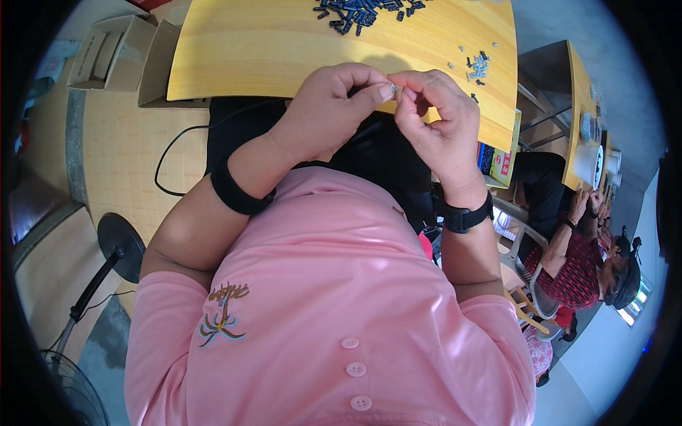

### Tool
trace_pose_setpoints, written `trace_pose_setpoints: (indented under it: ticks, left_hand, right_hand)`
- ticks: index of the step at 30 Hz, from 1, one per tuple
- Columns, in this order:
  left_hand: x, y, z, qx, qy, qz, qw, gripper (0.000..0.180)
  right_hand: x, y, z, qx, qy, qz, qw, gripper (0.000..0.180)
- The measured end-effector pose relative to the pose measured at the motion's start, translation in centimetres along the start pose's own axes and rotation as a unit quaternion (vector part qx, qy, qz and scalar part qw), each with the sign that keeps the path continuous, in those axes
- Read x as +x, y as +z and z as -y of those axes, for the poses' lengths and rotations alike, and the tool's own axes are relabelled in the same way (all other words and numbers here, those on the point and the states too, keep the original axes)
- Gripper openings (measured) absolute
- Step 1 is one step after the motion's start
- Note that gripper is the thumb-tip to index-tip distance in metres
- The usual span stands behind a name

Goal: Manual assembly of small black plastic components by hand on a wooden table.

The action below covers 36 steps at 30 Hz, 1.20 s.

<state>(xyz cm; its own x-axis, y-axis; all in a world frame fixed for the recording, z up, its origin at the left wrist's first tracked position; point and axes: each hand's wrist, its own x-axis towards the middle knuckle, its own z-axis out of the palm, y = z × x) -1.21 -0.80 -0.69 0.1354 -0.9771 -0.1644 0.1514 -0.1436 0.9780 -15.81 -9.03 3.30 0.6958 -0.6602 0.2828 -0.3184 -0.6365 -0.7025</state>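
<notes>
My left hand (328,106) and my right hand (439,121) meet fingertip to fingertip just in front of the edge of a yellow wooden table (270,50). Between the thumbs and forefingers sits a tiny silvery part (394,89), pinched from both sides. A heap of small dark blue pieces (362,11) lies at the table's far side. A smaller scatter of silvery and dark bits (477,65) lies to the right of my hands. Both wrists wear black bands, and a pink buttoned shirt fills the lower picture.
Open cardboard boxes (114,53) stand on the floor to the left of the table. A black cable (170,153) runs over the wooden floor, and a fan stand (117,248) is at lower left. Another person in a red patterned top (579,266) sits at a neighbouring table on the right.
</notes>
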Motion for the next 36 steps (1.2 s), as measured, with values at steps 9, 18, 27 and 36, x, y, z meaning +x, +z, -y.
trace_pose_setpoints:
  ticks: [9, 18, 27, 36]
  left_hand:
    - [0.1, -0.8, -0.6, -0.035, -0.070, 0.045, 0.996, 0.025]
    - [-0.1, -0.8, -0.8, -0.083, -0.102, 0.038, 0.991, 0.027]
    - [-0.2, -0.8, -0.2, -0.132, -0.081, 0.027, 0.988, 0.026]
    - [-0.4, -0.4, -0.3, -0.126, -0.064, -0.009, 0.990, 0.022]
  right_hand:
    - [-0.1, 0.2, 0.2, 0.008, 0.025, -0.025, 0.999, 0.005]
    - [-0.8, 1.2, -0.6, 0.148, 0.099, -0.062, 0.982, 0.005]
    - [-0.5, 1.0, 0.5, 0.023, 0.027, -0.082, 0.996, 0.005]
    - [-0.5, 1.2, 0.4, -0.057, -0.051, -0.086, 0.993, 0.007]
